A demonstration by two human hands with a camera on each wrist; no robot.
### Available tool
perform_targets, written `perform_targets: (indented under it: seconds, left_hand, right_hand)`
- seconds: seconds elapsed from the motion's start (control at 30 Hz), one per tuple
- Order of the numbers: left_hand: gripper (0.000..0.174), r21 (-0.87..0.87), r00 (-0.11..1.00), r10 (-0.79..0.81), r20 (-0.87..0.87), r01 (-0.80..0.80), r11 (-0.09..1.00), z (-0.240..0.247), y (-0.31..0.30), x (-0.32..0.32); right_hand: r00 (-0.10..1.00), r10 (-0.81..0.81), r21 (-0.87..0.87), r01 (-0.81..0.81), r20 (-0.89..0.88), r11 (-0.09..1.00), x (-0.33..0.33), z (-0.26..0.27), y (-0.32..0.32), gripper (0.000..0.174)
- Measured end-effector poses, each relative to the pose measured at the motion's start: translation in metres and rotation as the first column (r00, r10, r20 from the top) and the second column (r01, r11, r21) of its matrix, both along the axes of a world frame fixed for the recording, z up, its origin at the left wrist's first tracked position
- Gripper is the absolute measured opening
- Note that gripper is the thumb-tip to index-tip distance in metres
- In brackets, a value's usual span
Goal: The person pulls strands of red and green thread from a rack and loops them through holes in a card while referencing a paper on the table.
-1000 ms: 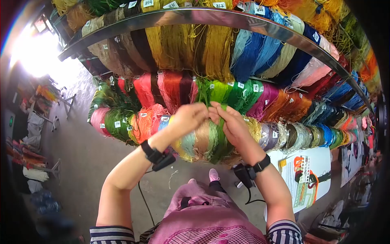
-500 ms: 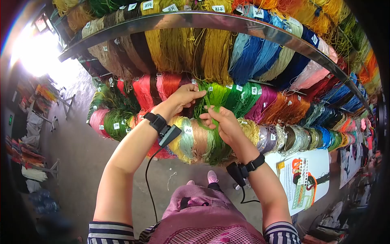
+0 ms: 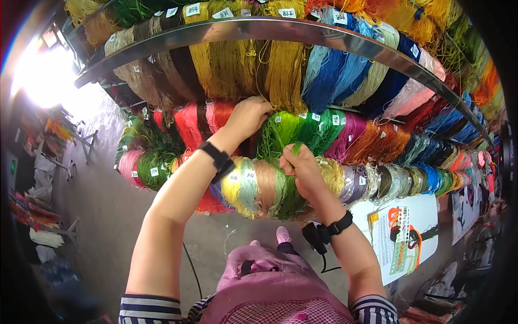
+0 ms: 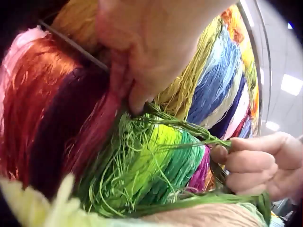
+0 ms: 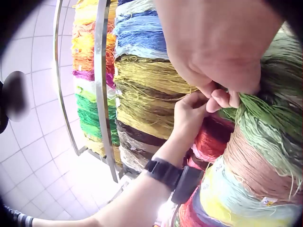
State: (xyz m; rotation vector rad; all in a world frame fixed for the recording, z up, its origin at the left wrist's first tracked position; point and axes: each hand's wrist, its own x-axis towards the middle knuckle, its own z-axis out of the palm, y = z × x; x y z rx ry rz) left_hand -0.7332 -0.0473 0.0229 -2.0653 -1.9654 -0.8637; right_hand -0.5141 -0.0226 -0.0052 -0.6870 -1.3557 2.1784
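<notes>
Dark green threads [image 4: 189, 127] stretch between the two hands in the left wrist view. The left hand [image 3: 249, 117] reaches in at the middle row of skeins, its fingertips pinching one end of those threads by the dark red and green skeins. The right hand [image 3: 302, 168], lower and to the right, grips the other part of the green strands with curled fingers. Bright green skeins [image 3: 284, 127] hang just behind, between the hands. Loose green strands [image 4: 118, 170] dangle below the left fingertips. In the right wrist view, green thread [image 5: 270, 111] runs out beneath the right hand [image 5: 218, 52].
A curved metal rail [image 3: 259, 28] crosses above the hands, with ochre and blue skeins hanging behind it. Below, a row of pale skeins [image 3: 266, 183] bulges toward the person. A white sheet with colour samples [image 3: 380, 243] lies at the right. A cable hangs from each wrist device.
The left hand has moved up to the edge of the upper skeins. The right hand has shifted slightly right and its fingers have closed more round the green threads.
</notes>
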Motion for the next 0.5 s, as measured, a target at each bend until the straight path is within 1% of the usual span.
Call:
perform_targets:
  seconds: [0.03,0.07,0.1,0.13,0.2,0.23,0.27,0.3,0.33,0.4,0.5]
  left_hand:
    - [0.015,-0.026,1.0,-0.014,-0.015,0.014,1.0,0.003,0.005,-0.002]
    - [0.015,-0.02,1.0,-0.02,-0.012,0.02,1.0,0.005,0.008,-0.002]
    - [0.01,-0.013,0.997,-0.028,-0.073,0.027,1.0,0.004,0.011,-0.003]
    - [0.005,-0.008,0.99,-0.034,-0.135,0.033,0.999,0.002,0.013,-0.004]
    - [0.005,0.029,0.99,-0.031,-0.138,0.035,0.999,-0.002,0.011,-0.007]
    - [0.005,0.062,0.989,-0.028,-0.142,0.037,0.997,-0.003,0.01,-0.009]
    - [0.005,0.066,0.99,-0.028,-0.138,0.038,0.997,-0.004,0.01,-0.01]
    - [0.004,0.054,0.988,-0.018,-0.152,0.026,0.998,-0.005,0.011,-0.01]
    - [0.004,0.043,0.986,-0.009,-0.166,0.016,0.999,-0.004,0.012,-0.011]
    - [0.005,0.054,0.986,-0.013,-0.168,0.022,0.998,-0.006,0.013,-0.012]
    - [0.005,0.086,0.986,-0.023,-0.164,0.038,0.996,-0.01,0.012,-0.013]
  right_hand:
    - [1.0,-0.002,0.007,0.002,0.002,1.0,0.001,0.003,-0.002,0.009]
    - [0.998,-0.042,-0.023,0.043,0.052,0.999,0.004,0.006,-0.006,0.01]
    - [0.992,-0.079,-0.052,0.084,0.102,0.995,0.007,0.012,-0.011,0.011]
    - [0.991,-0.082,-0.048,0.087,0.104,0.995,0.012,0.016,-0.016,0.011]
    - [0.983,-0.079,-0.046,0.087,0.164,0.995,0.028,0.021,-0.029,0.009]
    - [0.983,-0.078,-0.042,0.086,0.166,0.995,0.038,0.024,-0.037,0.009]
    - [0.985,-0.079,-0.076,0.091,0.155,0.993,0.051,0.026,-0.045,0.009]
    - [0.986,-0.082,-0.11,0.099,0.145,0.989,0.065,0.027,-0.054,0.009]
    - [0.985,-0.088,-0.105,0.104,0.149,0.989,0.081,0.028,-0.062,0.009]
    - [0.973,-0.137,-0.143,0.164,0.184,0.976,0.117,0.028,-0.079,0.009]
    - [0.896,-0.22,-0.093,0.275,0.386,0.957,0.179,0.018,-0.11,0.008]
